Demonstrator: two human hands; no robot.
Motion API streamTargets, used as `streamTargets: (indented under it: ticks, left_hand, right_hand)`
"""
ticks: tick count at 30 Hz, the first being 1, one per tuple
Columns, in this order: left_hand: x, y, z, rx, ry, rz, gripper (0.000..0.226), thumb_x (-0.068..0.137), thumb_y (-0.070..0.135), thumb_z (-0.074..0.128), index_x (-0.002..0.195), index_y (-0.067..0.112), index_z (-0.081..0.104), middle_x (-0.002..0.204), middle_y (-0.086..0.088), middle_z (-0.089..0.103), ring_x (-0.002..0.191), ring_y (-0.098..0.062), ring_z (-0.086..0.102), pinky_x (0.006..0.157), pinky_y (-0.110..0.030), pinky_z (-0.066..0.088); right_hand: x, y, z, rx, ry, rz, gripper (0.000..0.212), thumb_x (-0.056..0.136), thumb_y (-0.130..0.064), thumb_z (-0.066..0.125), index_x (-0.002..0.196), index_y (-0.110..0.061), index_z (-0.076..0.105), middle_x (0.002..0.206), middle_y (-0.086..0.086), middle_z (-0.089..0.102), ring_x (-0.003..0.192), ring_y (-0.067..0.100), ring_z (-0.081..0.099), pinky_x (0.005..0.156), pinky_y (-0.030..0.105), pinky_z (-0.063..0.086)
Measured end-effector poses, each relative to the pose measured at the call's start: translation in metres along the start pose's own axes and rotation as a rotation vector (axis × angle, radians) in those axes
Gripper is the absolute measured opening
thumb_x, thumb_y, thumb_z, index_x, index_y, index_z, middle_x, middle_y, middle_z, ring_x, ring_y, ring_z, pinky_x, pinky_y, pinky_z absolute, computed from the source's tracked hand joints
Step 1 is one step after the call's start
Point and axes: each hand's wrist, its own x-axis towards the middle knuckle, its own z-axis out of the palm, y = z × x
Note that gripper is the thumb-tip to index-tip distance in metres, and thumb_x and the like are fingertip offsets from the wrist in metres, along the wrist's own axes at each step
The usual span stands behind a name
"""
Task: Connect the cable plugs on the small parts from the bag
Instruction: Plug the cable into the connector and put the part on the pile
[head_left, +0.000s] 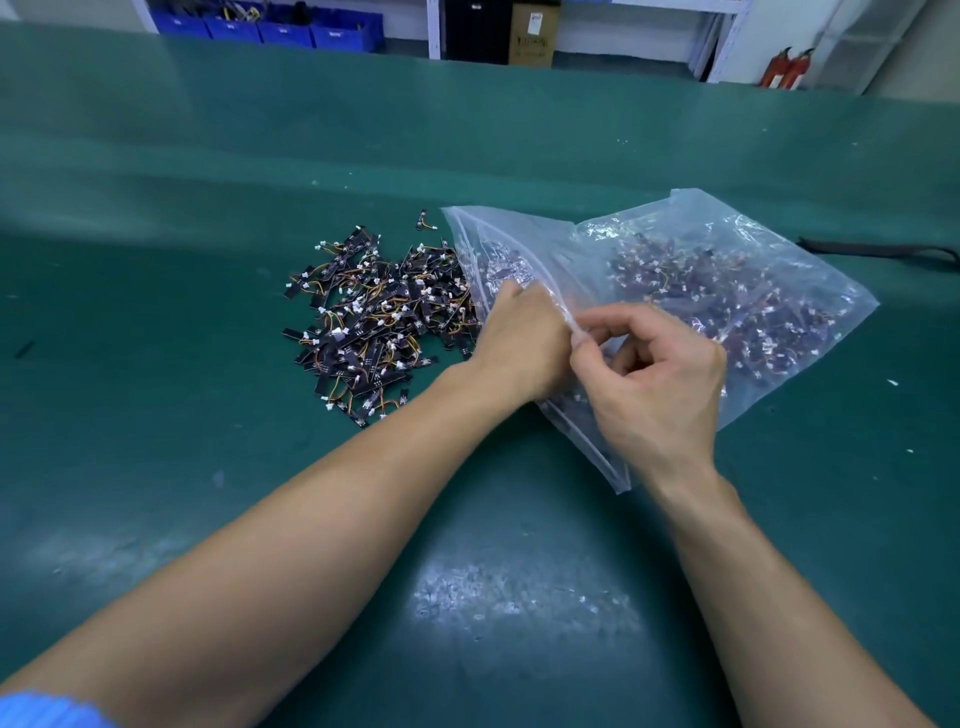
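A clear plastic zip bag lies on the green table, full of small black parts with coloured wires and white plugs. Left of its mouth spreads a loose pile of the same parts. My left hand reaches into the bag's mouth, its fingers hidden under the plastic. My right hand pinches the upper edge of the bag's opening between thumb and fingers, holding it lifted.
The green mat-covered table stretches all round. A black strap-like object lies at the right edge. Blue bins, a shelf frame, a cardboard box and red fire extinguishers stand beyond the table's far edge.
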Motion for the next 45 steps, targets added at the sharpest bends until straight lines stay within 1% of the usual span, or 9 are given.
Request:
streamTargets:
  ticks: [2, 6, 12, 17, 25, 29, 36, 41, 45]
  left_hand:
    - [-0.009, -0.015, -0.007, 0.040, 0.063, 0.026, 0.022, 0.095, 0.030, 0.052, 0.078, 0.021, 0.063, 0.081, 0.005, 0.056, 0.101, -0.022, 0.050, 0.081, -0.034, 0.023]
    - [-0.045, -0.054, -0.015, -0.041, 0.206, 0.065, 0.009, 0.093, 0.041, 0.063, 0.091, 0.032, 0.064, 0.091, 0.015, 0.061, 0.092, -0.013, 0.041, 0.075, -0.032, 0.018]
    - [-0.073, -0.098, -0.021, 0.134, 0.193, -0.157, 0.012, 0.090, 0.045, 0.068, 0.096, 0.036, 0.074, 0.087, 0.014, 0.053, 0.097, -0.017, 0.042, 0.083, -0.035, 0.025]
    - [-0.068, -0.098, -0.021, 0.166, 0.184, -0.159, 0.011, 0.094, 0.039, 0.065, 0.097, 0.035, 0.075, 0.085, 0.014, 0.051, 0.098, -0.018, 0.043, 0.082, -0.034, 0.022]
    - [-0.072, -0.099, -0.018, 0.178, 0.230, -0.181, 0.014, 0.092, 0.043, 0.068, 0.096, 0.033, 0.077, 0.084, 0.014, 0.056, 0.098, -0.019, 0.046, 0.083, -0.033, 0.019]
    - [-0.074, -0.095, -0.017, 0.159, 0.258, -0.123, 0.016, 0.097, 0.035, 0.062, 0.094, 0.029, 0.076, 0.085, 0.011, 0.061, 0.096, -0.020, 0.047, 0.086, -0.036, 0.024]
    - [-0.080, -0.084, -0.021, 0.085, 0.530, 0.051, 0.017, 0.097, 0.033, 0.061, 0.091, 0.023, 0.074, 0.083, 0.006, 0.059, 0.085, -0.025, 0.050, 0.079, -0.038, 0.029]
    - [-0.078, -0.081, -0.020, 0.081, 0.629, 0.132, 0.015, 0.099, 0.033, 0.064, 0.094, 0.024, 0.074, 0.086, 0.006, 0.059, 0.085, -0.025, 0.048, 0.077, -0.037, 0.031]
    - [-0.078, -0.080, -0.019, 0.000, 0.656, 0.241, 0.015, 0.099, 0.031, 0.065, 0.096, 0.022, 0.076, 0.090, 0.004, 0.061, 0.083, -0.024, 0.048, 0.073, -0.042, 0.039]
  right_hand:
    - [-0.001, 0.000, 0.002, -0.006, -0.043, 0.002, 0.020, 0.077, -0.013, 0.071, 0.086, -0.031, 0.074, 0.071, -0.017, 0.065, 0.050, 0.010, 0.049, 0.055, 0.015, 0.039]
    - [-0.005, 0.003, 0.006, -0.062, -0.168, 0.029, 0.010, 0.079, -0.017, 0.074, 0.085, -0.025, 0.077, 0.072, -0.018, 0.067, 0.052, 0.008, 0.053, 0.057, 0.010, 0.039]
    - [-0.012, 0.012, 0.012, -0.146, -0.404, 0.108, 0.013, 0.079, -0.017, 0.079, 0.087, -0.028, 0.078, 0.071, -0.019, 0.068, 0.057, -0.002, 0.057, 0.061, 0.010, 0.040]
    - [-0.013, 0.012, 0.014, -0.136, -0.403, 0.120, 0.009, 0.082, -0.026, 0.081, 0.087, -0.032, 0.076, 0.074, -0.026, 0.067, 0.058, -0.003, 0.058, 0.060, 0.006, 0.041]
    - [-0.014, 0.011, 0.014, -0.093, -0.404, 0.160, 0.010, 0.084, -0.024, 0.078, 0.084, -0.033, 0.076, 0.073, -0.026, 0.067, 0.057, -0.001, 0.057, 0.058, 0.007, 0.040]
    - [-0.014, 0.009, 0.014, -0.089, -0.411, 0.156, 0.011, 0.085, -0.023, 0.078, 0.085, -0.035, 0.076, 0.073, -0.027, 0.066, 0.057, -0.001, 0.056, 0.058, 0.007, 0.040]
    - [-0.016, 0.003, 0.014, -0.001, -0.402, 0.098, 0.012, 0.086, -0.027, 0.073, 0.082, -0.038, 0.073, 0.072, -0.026, 0.065, 0.051, 0.005, 0.050, 0.054, 0.008, 0.035]
    - [-0.018, 0.000, 0.015, 0.030, -0.456, 0.089, 0.009, 0.088, -0.033, 0.069, 0.081, -0.034, 0.074, 0.069, -0.030, 0.062, 0.048, 0.005, 0.045, 0.053, 0.009, 0.033]
    - [-0.017, 0.000, 0.017, 0.129, -0.491, 0.156, 0.021, 0.091, -0.046, 0.065, 0.075, -0.034, 0.072, 0.065, -0.022, 0.065, 0.049, 0.002, 0.044, 0.051, 0.015, 0.032]
